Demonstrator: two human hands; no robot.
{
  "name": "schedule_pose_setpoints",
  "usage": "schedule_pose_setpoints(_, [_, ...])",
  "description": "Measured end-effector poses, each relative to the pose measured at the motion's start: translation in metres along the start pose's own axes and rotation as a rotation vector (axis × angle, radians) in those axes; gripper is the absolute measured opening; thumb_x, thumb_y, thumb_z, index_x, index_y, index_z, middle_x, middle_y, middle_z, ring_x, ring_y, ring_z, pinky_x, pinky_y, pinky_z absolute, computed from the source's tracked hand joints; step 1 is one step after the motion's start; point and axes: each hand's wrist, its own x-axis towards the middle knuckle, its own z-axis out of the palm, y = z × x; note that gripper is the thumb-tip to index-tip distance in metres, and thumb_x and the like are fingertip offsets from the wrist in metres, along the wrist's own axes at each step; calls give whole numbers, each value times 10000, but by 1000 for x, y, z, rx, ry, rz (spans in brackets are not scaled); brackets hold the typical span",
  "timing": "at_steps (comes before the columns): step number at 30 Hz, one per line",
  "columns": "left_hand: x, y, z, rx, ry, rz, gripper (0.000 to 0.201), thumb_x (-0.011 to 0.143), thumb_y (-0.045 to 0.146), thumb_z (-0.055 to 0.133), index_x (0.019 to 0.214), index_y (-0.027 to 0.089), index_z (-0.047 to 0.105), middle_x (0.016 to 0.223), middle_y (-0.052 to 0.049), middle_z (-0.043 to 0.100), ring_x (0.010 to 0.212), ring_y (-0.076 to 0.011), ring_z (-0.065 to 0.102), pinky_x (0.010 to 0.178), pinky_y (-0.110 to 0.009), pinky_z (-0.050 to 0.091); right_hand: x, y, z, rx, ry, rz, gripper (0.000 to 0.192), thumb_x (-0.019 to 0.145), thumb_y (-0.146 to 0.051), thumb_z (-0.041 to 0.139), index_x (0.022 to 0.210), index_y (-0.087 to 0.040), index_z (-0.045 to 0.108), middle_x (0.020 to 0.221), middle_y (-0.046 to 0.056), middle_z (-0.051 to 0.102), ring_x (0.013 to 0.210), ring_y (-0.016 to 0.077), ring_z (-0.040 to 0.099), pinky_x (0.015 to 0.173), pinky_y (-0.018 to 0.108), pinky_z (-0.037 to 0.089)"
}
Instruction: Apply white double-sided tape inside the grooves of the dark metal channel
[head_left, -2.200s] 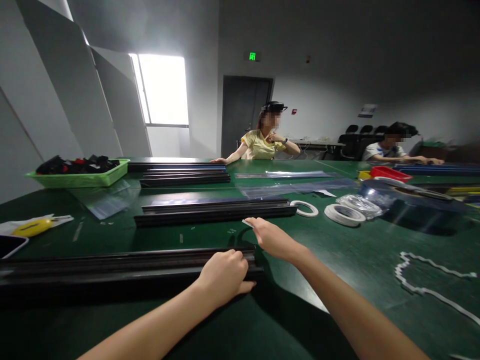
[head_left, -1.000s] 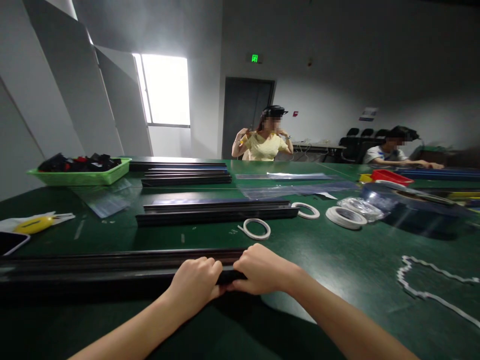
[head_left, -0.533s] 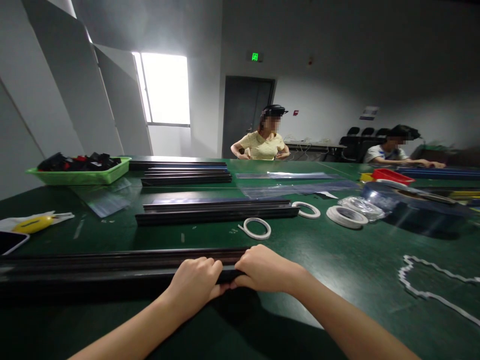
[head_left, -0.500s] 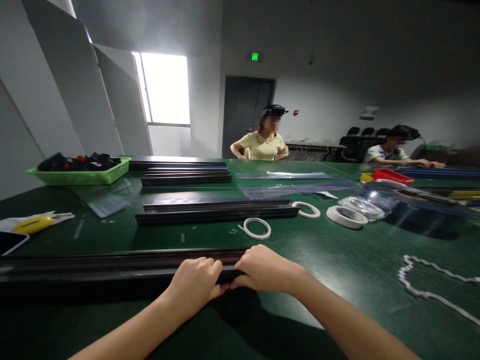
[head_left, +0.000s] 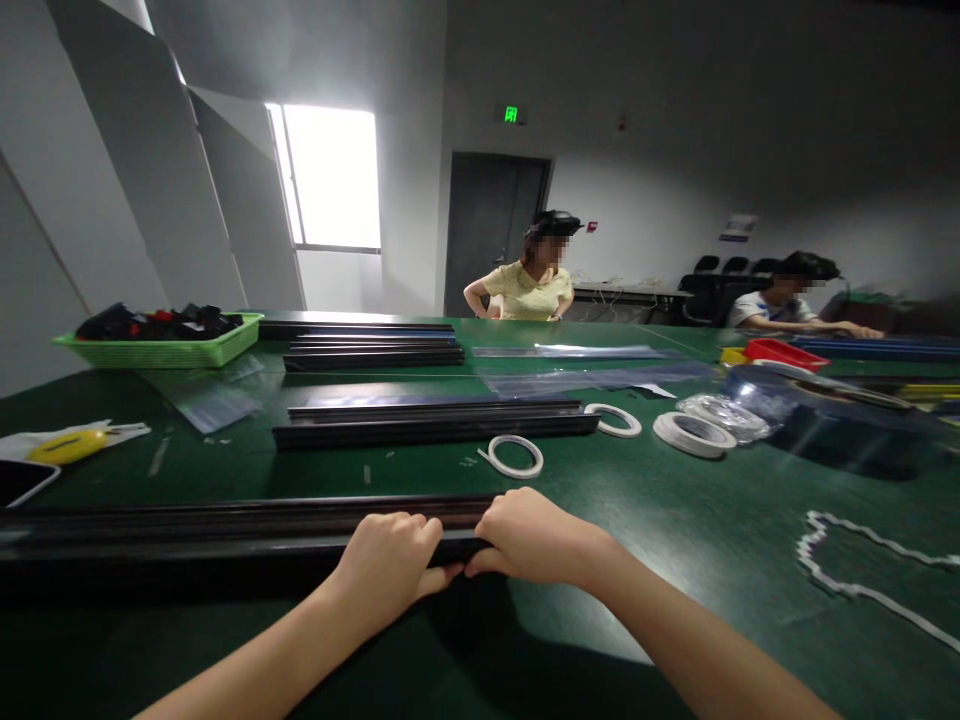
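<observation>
black rail (head_left: 225, 540): left hand (head_left: 390, 565), right hand (head_left: 529, 535) curled round its end.

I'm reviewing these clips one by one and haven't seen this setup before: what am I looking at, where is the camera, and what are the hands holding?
There is no machine here. The one view comes from a camera worn on a person's head, looking forward and down, so the two bare arms at the bottom are the wearer's own. The left hand and the right hand sit side by side, both closed on the right end of a long black rail lying on the green table. Beyond it lie more black rails, a small tape ring, other tape rolls, clear plastic sleeves and a green basket of dark parts. Two other people sit at the far side.
</observation>
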Motion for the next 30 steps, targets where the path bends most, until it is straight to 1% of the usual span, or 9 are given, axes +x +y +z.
schedule_pose_setpoints(9, [-1,-2,0,0,13,-10,256,819,440,529,835,190,583,823,-59,683,792,-229,646,673,-311,479,2,-2,-3,-2,-29,19,397,780,-531,558,818,-177,735,759,98,704,696,222,647,583,263,392])
schedule_pose_setpoints(16, [-3,-3,-2,4,45,24,266,816,445,533,821,185,588,830,-59,683,779,-235,644,655,-324,489,2,-2,-6,-19,-16,22,377,752,-534,586,762,-186,729,706,75,691,676,233,652,539,262,366])
schedule_pose_setpoints(18, [-3,-3,-2,6,51,27,282,827,457,516,820,184,589,822,-59,682,774,-234,644,652,-323,489,-2,3,-8,-14,-45,60,342,721,-517,622,744,-192,730,695,73,689,671,231,649,530,260,361])
schedule_pose_setpoints(21, [-3,-3,0,17,67,24,326,846,483,477,822,178,588,811,-63,678,766,-230,642,653,-319,487,-8,14,-13,8,-136,178,283,673,-468,671,739,-201,734,680,65,688,641,215,638,500,246,349])
schedule_pose_setpoints(24, [-2,-2,1,27,77,16,345,851,496,463,817,175,586,800,-63,676,761,-230,641,654,-320,488,-13,24,-17,43,-201,284,290,658,-469,664,748,-203,736,683,61,688,622,201,628,488,237,349])
schedule_pose_setpoints(27, [0,-2,3,25,74,-1,336,851,490,468,814,178,585,792,-58,676,756,-234,642,653,-328,490,-14,29,-16,66,-224,317,342,644,-497,652,751,-183,734,690,70,687,610,194,618,484,234,348])
schedule_pose_setpoints(30, [1,-3,3,13,73,-5,326,856,481,465,815,180,584,792,-54,677,754,-234,643,653,-331,491,-14,32,-14,94,-216,300,384,641,-523,644,747,-164,730,694,73,683,597,181,605,482,231,339])
